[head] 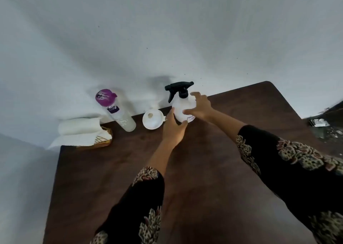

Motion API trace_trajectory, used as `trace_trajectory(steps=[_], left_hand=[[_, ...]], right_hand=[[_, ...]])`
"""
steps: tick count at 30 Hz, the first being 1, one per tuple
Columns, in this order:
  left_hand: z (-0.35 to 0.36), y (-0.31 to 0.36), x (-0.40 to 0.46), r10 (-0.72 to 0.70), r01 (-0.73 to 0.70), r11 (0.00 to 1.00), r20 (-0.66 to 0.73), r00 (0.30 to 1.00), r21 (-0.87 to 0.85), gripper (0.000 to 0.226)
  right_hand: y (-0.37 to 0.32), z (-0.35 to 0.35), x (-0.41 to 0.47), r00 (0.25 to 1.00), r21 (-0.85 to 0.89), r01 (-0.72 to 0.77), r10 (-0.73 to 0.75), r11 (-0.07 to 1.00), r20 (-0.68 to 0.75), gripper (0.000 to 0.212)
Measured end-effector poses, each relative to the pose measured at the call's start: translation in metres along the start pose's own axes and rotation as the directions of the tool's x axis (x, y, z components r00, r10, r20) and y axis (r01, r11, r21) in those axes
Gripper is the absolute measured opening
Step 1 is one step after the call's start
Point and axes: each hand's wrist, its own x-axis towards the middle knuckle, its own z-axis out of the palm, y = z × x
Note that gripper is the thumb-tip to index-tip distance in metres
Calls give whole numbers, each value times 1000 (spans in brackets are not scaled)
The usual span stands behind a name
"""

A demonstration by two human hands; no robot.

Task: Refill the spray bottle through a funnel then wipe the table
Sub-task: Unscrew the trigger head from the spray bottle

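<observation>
Dark brown wood makes up the counter [185, 188], which I see pushed against a pale grey-white wall [167, 30]. At its far left corner sits one wicker basket [104, 143] holding folded white cloths [79, 130]. Next along the far edge stands one frosted refill bottle [118, 112] with a purple cap; its dark label has white letters too blurred for me to read. One white funnel [153, 120] rests beside it, mouth up. My left hand [173, 126] reaches to the base of the single spray bottle [182, 105], fingers loosely extended against it, not wrapped round it. That bottle is translucent white with a black trigger head, upright at the far edge; small print near its base is illegible. My right hand [201, 105] hovers spread open at its right side.
</observation>
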Motion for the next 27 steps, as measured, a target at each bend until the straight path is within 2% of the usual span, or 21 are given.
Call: trace_trajectory(steps=[4, 9, 15, 19, 23, 27], left_hand=[[5, 9, 19, 61, -61, 997, 15, 998, 40, 74], [3, 0, 19, 88, -89, 994, 21, 996, 62, 71], [-3, -10, -16, 90, -90, 994, 5, 996, 56, 70], [-13, -15, -52, 97, -95, 994, -41, 994, 53, 68], [-27, -28, -99, 147, -141, 988, -89, 985, 69, 66], [-47, -48, -151, 144, -140, 989, -121, 982, 42, 68]], right_hand=[[-15, 2, 14, 998, -49, 51, -49, 997, 41, 65], [-12, 5, 6, 998, 107, 56, -60, 993, 28, 55], [-14, 15, -36, 994, 149, 110, -106, 983, -33, 35], [-22, 27, -77, 985, 182, 168, -160, 969, -58, 31], [-27, 45, -121, 969, 119, 245, -239, 962, -64, 28], [-26, 73, -165, 966, 88, 260, -258, 962, -29, 36]])
